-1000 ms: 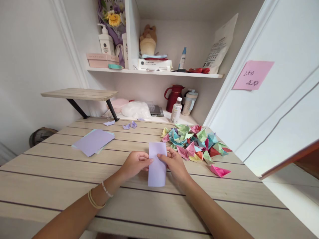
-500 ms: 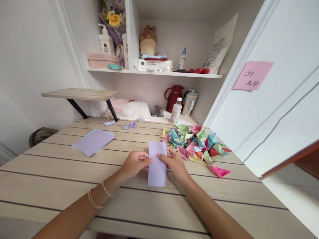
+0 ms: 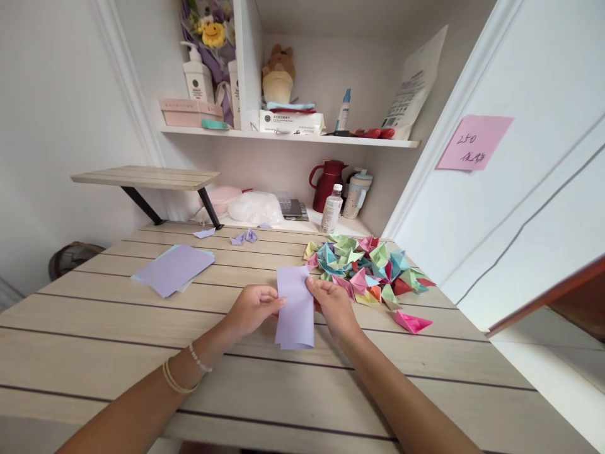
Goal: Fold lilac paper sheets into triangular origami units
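Between my hands, above the wooden table, is a purple sheet of paper (image 3: 295, 315), folded lengthwise into a narrow strip. Its two layers sit slightly offset at the lower edge. My left hand (image 3: 258, 309) pinches the strip's left edge between thumb and fingers. On the opposite side, my right hand (image 3: 333, 306) grips the right edge, thumb in front and fingers mostly hidden behind. A stack of purple and pale blue sheets (image 3: 174, 270) lies to the left. Beyond my right hand spreads a pile of colourful folded paper boats (image 3: 359, 265), with one pink boat (image 3: 413, 322) apart from it.
Small purple folded papers (image 3: 244, 238) lie toward the back of the table (image 3: 227, 391). A raised wooden stand (image 3: 146, 176) occupies the back left. A plastic bottle (image 3: 331, 209), red jug (image 3: 328, 185) and light tumbler (image 3: 358, 194) stand behind the boats, under a shelf (image 3: 293, 137).
The paper's two layers have shifted out of line, so a second edge shows at the lower left. My right thumb has moved up toward the strip's right edge.
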### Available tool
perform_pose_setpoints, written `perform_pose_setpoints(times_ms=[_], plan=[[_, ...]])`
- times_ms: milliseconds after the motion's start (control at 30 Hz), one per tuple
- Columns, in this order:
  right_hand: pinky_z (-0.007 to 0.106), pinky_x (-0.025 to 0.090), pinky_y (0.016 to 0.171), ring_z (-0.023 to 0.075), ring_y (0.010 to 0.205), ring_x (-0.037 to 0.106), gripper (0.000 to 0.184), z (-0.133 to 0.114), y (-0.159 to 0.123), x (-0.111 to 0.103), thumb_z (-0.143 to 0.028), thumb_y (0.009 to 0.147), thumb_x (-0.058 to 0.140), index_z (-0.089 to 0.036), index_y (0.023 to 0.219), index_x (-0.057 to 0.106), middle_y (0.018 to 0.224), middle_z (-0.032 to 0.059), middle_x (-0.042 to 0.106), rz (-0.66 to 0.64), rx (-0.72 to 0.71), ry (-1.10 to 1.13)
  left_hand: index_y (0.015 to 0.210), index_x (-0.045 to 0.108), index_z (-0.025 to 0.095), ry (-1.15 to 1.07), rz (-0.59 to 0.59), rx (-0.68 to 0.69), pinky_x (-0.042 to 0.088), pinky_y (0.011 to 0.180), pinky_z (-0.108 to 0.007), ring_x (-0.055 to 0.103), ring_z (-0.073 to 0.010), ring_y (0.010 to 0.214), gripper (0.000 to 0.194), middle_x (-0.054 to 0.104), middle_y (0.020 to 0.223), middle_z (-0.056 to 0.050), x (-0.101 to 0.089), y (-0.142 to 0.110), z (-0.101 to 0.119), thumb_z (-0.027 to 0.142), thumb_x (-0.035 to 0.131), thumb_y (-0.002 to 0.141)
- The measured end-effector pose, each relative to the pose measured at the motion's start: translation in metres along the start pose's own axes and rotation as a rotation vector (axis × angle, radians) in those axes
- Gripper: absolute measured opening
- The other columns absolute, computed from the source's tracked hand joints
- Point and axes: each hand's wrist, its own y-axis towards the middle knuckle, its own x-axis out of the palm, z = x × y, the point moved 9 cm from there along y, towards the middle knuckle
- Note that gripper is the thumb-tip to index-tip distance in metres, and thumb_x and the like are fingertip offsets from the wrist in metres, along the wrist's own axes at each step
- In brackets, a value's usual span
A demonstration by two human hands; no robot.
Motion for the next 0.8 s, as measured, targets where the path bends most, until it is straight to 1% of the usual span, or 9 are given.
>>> perform_pose_setpoints(times_ms=[167,233,300,400,467,533,633,733,800], plan=[[0.023,0.039,0.051,0.0117,0.054,0.051,0.027,-0.012,-0.003,0.0,-0.042,0.063,0.068,-0.017,0.074,0.062,0.065,0.0004,0.062,0.056,-0.128,0.053,0.069,0.063,0.013,0.013,-0.012,0.028,0.048,0.061,-0.027,0.062,-0.0174,0.066,0.023,0.068,0.073,-0.007,0.006,-0.001,0.002,0.036,0.063,0.067],[0.023,0.041,0.053,0.012,0.058,0.053,0.023,-0.017,-0.003,-0.006,-0.038,0.065,0.067,-0.018,0.075,0.063,0.069,0.0013,0.063,0.11,-0.167,0.078,0.069,0.063,0.013,0.024,-0.029,0.039,0.048,0.062,-0.027,0.062,-0.0174,0.067,0.022,0.068,0.073,-0.006,0.01,-0.003,0.002,0.036,0.062,0.068],[0.024,0.043,0.055,0.0121,0.058,0.054,0.02,-0.023,-0.001,-0.02,-0.037,0.066,0.067,-0.017,0.069,0.063,0.066,0.0012,0.062,0.202,-0.202,0.096,0.067,0.062,0.013,0.059,-0.049,0.04,0.047,0.06,-0.026,0.062,-0.0168,0.065,0.022,0.067,0.069,-0.005,0.015,-0.005,0.0,0.035,0.063,0.068],[0.028,0.048,0.065,0.0161,0.069,0.06,0.021,-0.031,0.004,-0.051,-0.036,0.064,0.069,-0.019,0.073,0.063,0.071,0.0019,0.064,0.361,-0.254,0.203,0.061,0.06,0.013,0.107,-0.068,0.038,0.045,0.054,-0.024,0.059,-0.015,0.058,0.022,0.064,0.061,-0.004,0.02,-0.008,-0.003,0.034,0.063,0.067],[0.03,0.049,0.066,0.0184,0.073,0.062,0.024,-0.033,0.009,-0.061,-0.038,0.062,0.069,-0.02,0.076,0.063,0.075,0.0028,0.066,0.384,-0.24,0.191,0.062,0.06,0.013,0.098,-0.046,0.043,0.046,0.054,-0.023,0.059,-0.0147,0.058,0.021,0.065,0.062,-0.004,0.018,-0.008,-0.002,0.034,0.063,0.067],[0.032,0.05,0.066,0.02,0.073,0.062,0.027,-0.029,0.014,-0.052,-0.043,0.064,0.067,-0.018,0.075,0.064,0.075,0.0053,0.066,0.276,-0.163,0.111,0.065,0.061,0.014,0.074,0.005,0.051,0.047,0.056,-0.024,0.061,-0.0155,0.062,0.021,0.066,0.068,-0.004,0.011,-0.008,0.002,0.034,0.062,0.068],[0.032,0.049,0.065,0.0198,0.068,0.062,0.036,-0.014,0.011,-0.018,-0.051,0.07,0.058,-0.015,0.07,0.066,0.068,0.0066,0.065,0.013,-0.001,-0.008,0.068,0.062,0.015,0.049,0.1,0.084,0.049,0.059,-0.025,0.061,-0.0166,0.065,0.02,0.067,0.07,-0.005,-0.004,-0.006,0.01,0.035,0.061,0.07],[0.028,0.046,0.059,0.0164,0.06,0.058,0.041,-0.005,-0.001,0.014,-0.053,0.073,0.052,-0.016,0.062,0.063,0.064,0.0035,0.063,-0.184,0.018,-0.12,0.068,0.062,0.015,0.036,0.178,0.137,0.05,0.061,-0.026,0.062,-0.0175,0.065,0.02,0.067,0.068,-0.004,-0.015,-0.006,0.017,0.035,0.062,0.069],[0.025,0.041,0.051,0.0136,0.052,0.052,0.04,-0.004,-0.004,0.019,-0.053,0.072,0.053,-0.016,0.057,0.059,0.056,0.0003,0.058,-0.185,-0.034,-0.179,0.068,0.062,0.015,0.024,0.195,0.151,0.05,0.06,-0.027,0.062,-0.018,0.065,0.02,0.067,0.068,-0.004,-0.018,-0.006,0.018,0.035,0.062,0.068]])
